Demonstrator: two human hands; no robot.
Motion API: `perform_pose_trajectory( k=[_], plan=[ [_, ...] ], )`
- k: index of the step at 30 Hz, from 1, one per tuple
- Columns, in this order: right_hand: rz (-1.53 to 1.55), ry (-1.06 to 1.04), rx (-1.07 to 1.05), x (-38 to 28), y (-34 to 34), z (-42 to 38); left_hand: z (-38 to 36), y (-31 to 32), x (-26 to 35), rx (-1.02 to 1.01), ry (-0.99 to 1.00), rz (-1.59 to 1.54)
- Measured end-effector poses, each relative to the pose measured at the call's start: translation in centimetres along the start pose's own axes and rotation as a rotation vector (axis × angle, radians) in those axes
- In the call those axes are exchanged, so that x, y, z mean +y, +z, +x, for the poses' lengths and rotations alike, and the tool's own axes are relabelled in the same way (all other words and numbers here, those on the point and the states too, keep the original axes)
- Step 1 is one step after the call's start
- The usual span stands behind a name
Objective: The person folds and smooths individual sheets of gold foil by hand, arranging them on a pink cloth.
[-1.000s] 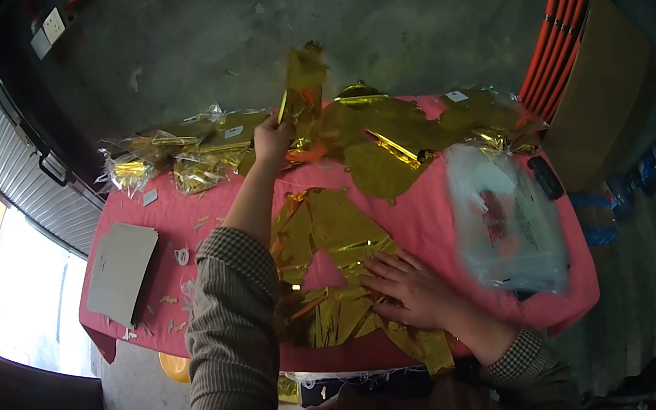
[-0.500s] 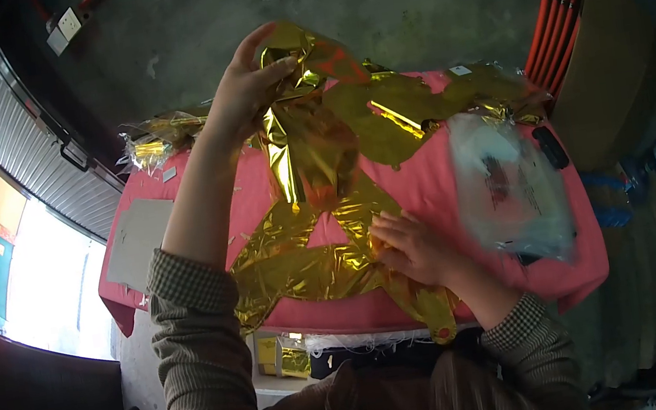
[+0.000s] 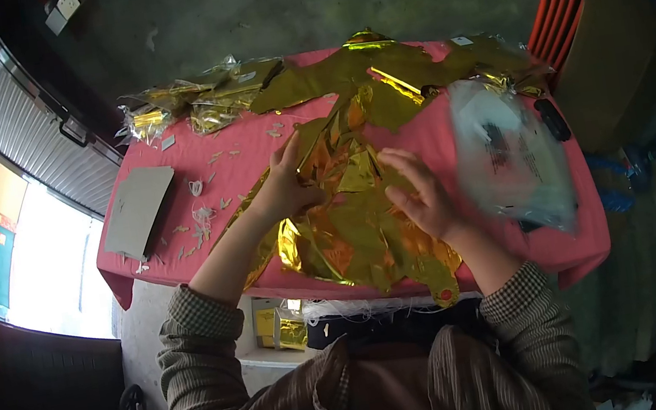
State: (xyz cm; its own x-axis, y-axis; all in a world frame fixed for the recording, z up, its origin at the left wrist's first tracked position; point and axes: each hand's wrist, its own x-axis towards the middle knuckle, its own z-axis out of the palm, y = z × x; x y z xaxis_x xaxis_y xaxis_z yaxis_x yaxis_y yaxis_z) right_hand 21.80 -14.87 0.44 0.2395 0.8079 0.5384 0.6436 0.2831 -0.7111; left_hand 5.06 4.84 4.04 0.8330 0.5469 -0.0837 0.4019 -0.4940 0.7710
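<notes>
A crumpled, deflated gold foil balloon (image 3: 366,237) lies on the pink cloth in front of me, its tab with a round mark hanging near the table's front edge. My left hand (image 3: 288,187) is over the balloon's left side, fingers and thumb apart, seemingly touching the foil. On the other side, my right hand (image 3: 421,196) has its fingers spread at the balloon's right part. Neither hand grips anything that I can see. More flat gold foil (image 3: 327,75) is spread along the far edge of the table.
Clear plastic packets (image 3: 226,106) lie at the back left. A grey board (image 3: 136,211) and white scraps (image 3: 200,219) are at the left. To the right are a clear plastic bag (image 3: 511,162) and a black object (image 3: 551,121). Beneath is a pink tablecloth (image 3: 241,150).
My left hand has come down from above the far edge, and the raised foil it held now lies folded over the rest. My right hand has moved slightly up and opened.
</notes>
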Motion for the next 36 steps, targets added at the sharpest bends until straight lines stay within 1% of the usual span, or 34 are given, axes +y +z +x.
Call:
perform_pose_trajectory(
  k=[1, 3, 4, 5, 6, 7, 8, 9, 10, 12, 13, 15, 16, 17, 18, 19, 20, 21, 22, 23, 24, 25, 26, 27, 28, 29, 31, 32, 33, 34, 35, 36],
  plan=[
    [-0.001, 0.001, -0.001, -0.3, 0.0, 0.0, -0.5, 0.1, -0.1, 0.0, 0.0, -0.002],
    [-0.072, -0.05, -0.239, -0.8, 0.2, -0.3, -1.4, 0.2, -0.5, 0.144, 0.124, 0.237],
    [-0.08, -0.026, -0.32, -0.5, 0.4, -0.6, -1.4, 0.2, -1.2, 0.143, 0.124, 0.236],
    [-0.079, -0.025, -0.321, -0.2, 0.6, -0.9, -1.3, 0.2, -2.3, 0.194, 0.169, 0.397],
    [-0.203, -0.073, -0.386, 0.1, 0.8, -1.2, -1.4, 0.1, -3.3, 0.246, 0.211, 0.559],
    [-0.327, -0.123, -0.45, 0.2, 1.0, -1.3, -1.7, -0.2, -3.6, 0.247, 0.209, 0.558],
    [-0.259, -0.088, -0.445, 0.2, 1.1, -1.4, -2.0, -0.5, -3.8, 0.172, 0.148, 0.48],
    [-0.261, -0.09, -0.445, 0.3, 1.0, -1.3, -2.1, -0.7, -3.8, 0.097, 0.09, 0.402],
    [-0.268, -0.073, -0.464, 0.0, 0.8, -1.2, -2.2, -1.0, -3.0, 0.097, 0.09, 0.402],
    [-0.267, -0.054, -0.488, -0.2, 0.9, -1.2, -2.6, -1.9, -1.1, -0.006, -0.317, -0.422],
    [-0.259, -0.058, -0.478, -0.1, 0.9, -1.2, -2.5, -2.3, -1.4, -0.001, -0.322, -0.424],
    [-0.253, -0.066, -0.472, 0.0, 0.8, -1.1, -2.3, -2.8, -2.3, -0.09, -0.316, -0.504],
    [-0.262, -0.075, -0.446, 0.1, 0.8, -1.1, -2.0, -2.3, -2.7, -0.036, -0.253, -0.709],
    [-0.27, -0.081, -0.42, 0.1, 0.7, -1.2, -1.8, -2.4, -3.1, -0.036, -0.255, -0.711],
    [-0.27, -0.079, -0.42, 0.2, 0.7, -1.3, -1.7, -2.5, -3.4, -0.038, -0.195, -0.656],
    [-0.202, -0.056, -0.322, 0.3, 0.7, -1.2, -1.7, -2.6, -2.9, -0.038, -0.13, -0.601],
    [-0.134, -0.035, -0.225, 0.3, 0.7, -1.0, -1.9, -2.7, -2.4, -0.034, -0.127, -0.603],
    [-0.136, -0.04, -0.228, 0.2, 0.5, -0.9, -2.1, -2.7, -1.9, -0.034, -0.024, -0.641],
    [-0.015, 0.042, -0.135, -0.1, 0.3, -0.6, -2.4, -2.8, -0.9, -0.033, 0.077, -0.678],
    [0.108, 0.129, -0.043, -0.2, 0.2, -0.5, -2.9, -2.9, 0.0, -0.029, 0.075, -0.679],
    [0.194, 0.201, -0.013, 0.1, 0.2, -0.3, -3.4, -3.0, 1.0, -0.052, 0.213, -0.591],
    [0.196, 0.203, -0.016, -0.7, -0.1, 0.3, -3.9, -3.2, 2.0, -0.075, 0.349, -0.502],
    [0.399, 0.333, 0.019, -2.2, -0.8, 1.1, -4.4, -3.4, 2.9, -0.075, 0.346, -0.503],
    [0.6, 0.462, 0.054, -3.0, -1.2, 1.8, -5.0, -3.8, 3.8, -0.149, 0.324, -0.52],
    [0.696, 0.538, 0.031, -2.8, -1.5, 2.4, -5.5, -4.1, 4.7, -0.221, 0.304, -0.538],
    [0.694, 0.534, 0.028, -2.8, -1.9, 3.0, -6.0, -4.5, 5.8, -0.217, 0.307, -0.539],
    [0.771, 0.708, -0.122, -3.2, -2.7, 4.2, -6.4, -5.3, 7.9, -0.253, 0.269, -0.332],
    [0.973, 0.606, -0.152, -3.6, -2.5, 4.8, -6.4, -5.4, 8.8, -0.25, 0.272, -0.332],
    [0.97, 0.604, -0.156, -3.7, -3.0, 5.5, -6.3, -5.3, 9.6, -0.223, 0.401, -0.384],
    [1.031, 0.557, -0.151, -3.8, -3.7, 6.1, -6.1, -5.3, 10.0, -0.193, 0.528, -0.436],
    [1.093, 0.51, -0.146, -4.9, -4.2, 6.9, -5.4, -5.5, 10.0, -0.188, 0.526, -0.438],
    [1.082, 0.424, 0.048, -6.2, -4.2, 7.6, -4.4, -5.9, 10.0, 0.013, 0.709, -0.159]
  ],
)
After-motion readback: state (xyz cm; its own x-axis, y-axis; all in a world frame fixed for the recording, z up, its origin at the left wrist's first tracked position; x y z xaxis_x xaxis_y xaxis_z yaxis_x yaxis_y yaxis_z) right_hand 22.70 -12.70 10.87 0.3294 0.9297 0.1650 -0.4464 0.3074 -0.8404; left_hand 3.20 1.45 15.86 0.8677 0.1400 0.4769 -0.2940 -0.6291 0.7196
